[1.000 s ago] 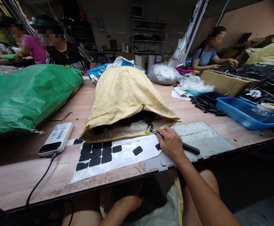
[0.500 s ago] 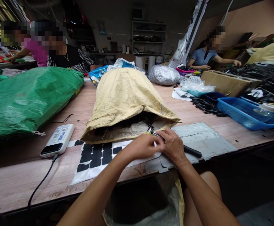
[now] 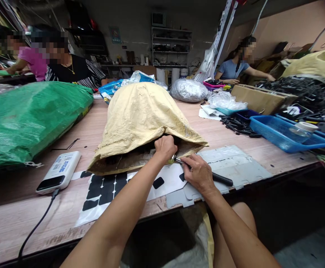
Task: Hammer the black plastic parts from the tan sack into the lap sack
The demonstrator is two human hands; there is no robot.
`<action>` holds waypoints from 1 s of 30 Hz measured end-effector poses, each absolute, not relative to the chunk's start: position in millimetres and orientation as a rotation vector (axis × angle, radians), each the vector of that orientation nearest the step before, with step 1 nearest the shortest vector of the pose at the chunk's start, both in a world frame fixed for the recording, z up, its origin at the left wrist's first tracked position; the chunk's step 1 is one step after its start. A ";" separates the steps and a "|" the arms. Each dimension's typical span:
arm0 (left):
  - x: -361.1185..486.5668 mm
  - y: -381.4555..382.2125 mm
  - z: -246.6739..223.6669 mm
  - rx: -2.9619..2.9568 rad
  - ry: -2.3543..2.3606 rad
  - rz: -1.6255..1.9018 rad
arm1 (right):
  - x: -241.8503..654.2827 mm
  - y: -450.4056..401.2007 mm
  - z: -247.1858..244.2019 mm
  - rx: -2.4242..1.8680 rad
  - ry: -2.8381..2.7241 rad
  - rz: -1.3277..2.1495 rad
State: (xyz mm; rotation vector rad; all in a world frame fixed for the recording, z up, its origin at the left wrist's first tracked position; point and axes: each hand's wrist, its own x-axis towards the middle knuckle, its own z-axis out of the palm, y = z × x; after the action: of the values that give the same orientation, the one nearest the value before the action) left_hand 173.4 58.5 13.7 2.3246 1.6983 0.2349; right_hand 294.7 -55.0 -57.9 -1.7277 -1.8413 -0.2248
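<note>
My left hand [image 3: 166, 147] is closed at the mouth of a cream woven sack [image 3: 145, 111]; what its fingers hold, if anything, is hidden. Just to its right, my right hand [image 3: 198, 171] grips a tool with a metal front end [image 3: 177, 159] and a black handle [image 3: 222, 179], which points right. Beneath the hands lie a white sheet with black rounded stickers [image 3: 106, 190] and a grey flat board [image 3: 235, 163]. The inside of the sack is dark, its contents hard to make out.
A white power bank [image 3: 59, 172] with a cable and a green sack [image 3: 34, 119] are at the left. On the right are black parts [image 3: 239, 125], a blue tray [image 3: 280, 139] and a cardboard box [image 3: 260, 97]. Several people sit beyond the table.
My left hand has moved away from my right hand, up and forward to the sack's opening. My right hand still holds the tool. The whole view has shifted slightly.
</note>
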 end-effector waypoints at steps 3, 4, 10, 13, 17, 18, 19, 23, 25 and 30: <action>141.7 41.0 15.5 2.382 1.661 0.429 | 294.2 -55.8 -57.7 -1.731 -1.842 -0.231; 129.2 32.2 14.7 2.411 1.610 0.500 | 294.0 -56.0 -57.6 -1.729 -1.843 -0.233; 76.4 -21.1 -17.4 2.430 1.340 0.526 | 293.4 -55.2 -58.6 -1.749 -1.856 -0.269; 72.4 -28.6 -38.4 2.329 1.316 0.666 | 294.7 -53.8 -60.0 -1.757 -1.902 -0.283; 73.2 -24.4 -47.8 2.196 1.286 0.764 | 296.2 -53.7 -59.0 -1.723 -1.959 -0.327; 73.0 -23.3 -47.3 2.179 1.279 0.767 | 296.1 -54.9 -57.4 -1.710 -1.969 -0.339; 72.8 -22.6 -46.5 2.168 1.272 0.767 | 295.7 -56.8 -54.9 -1.695 -1.975 -0.344; 71.8 -22.6 -44.2 2.130 1.262 0.760 | 291.9 -70.8 -37.6 -1.584 -1.915 -0.229; 71.8 -22.7 -44.9 2.105 1.254 0.766 | 289.6 -78.4 -27.0 -1.496 -1.869 -0.108; 72.5 -20.2 -47.7 2.016 1.270 0.765 | 285.1 -90.6 -11.1 -1.429 -1.871 0.006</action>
State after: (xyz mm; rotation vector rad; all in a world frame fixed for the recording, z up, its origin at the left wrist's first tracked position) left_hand 72.5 -20.2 -47.7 2.0156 1.2702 0.7651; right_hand 285.1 -90.6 -11.1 -1.4294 -1.8711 0.0063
